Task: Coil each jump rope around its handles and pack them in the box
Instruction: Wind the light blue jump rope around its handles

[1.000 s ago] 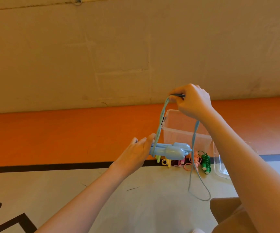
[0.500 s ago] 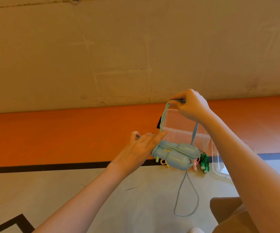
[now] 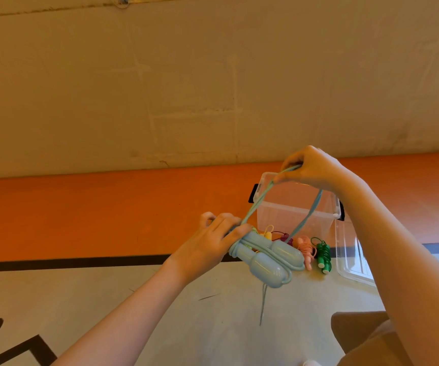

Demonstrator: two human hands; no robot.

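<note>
My left hand (image 3: 213, 241) grips the two light blue jump rope handles (image 3: 268, 260) side by side, with a turn of blue cord around them. My right hand (image 3: 310, 167) pinches a loop of the blue cord (image 3: 255, 204) raised above the handles; a short tail of cord hangs toward the floor. Behind stands the clear plastic box (image 3: 292, 207) with black latches. On the floor in front of it lie a coiled green rope (image 3: 322, 253), a pink rope (image 3: 305, 249), a yellow rope (image 3: 268, 233) and a dark red one (image 3: 284, 236), partly hidden by the blue handles.
The clear box lid (image 3: 353, 260) lies on the floor right of the box. The floor is orange with a black line (image 3: 81, 260), then pale grey with black markings. A beige wall rises behind. My knee (image 3: 366, 336) shows at the lower right.
The blue handles turned and dropped lower in my left hand, and another turn of cord went around them. The hanging loop of cord shortened to a short tail. My right hand sank slightly.
</note>
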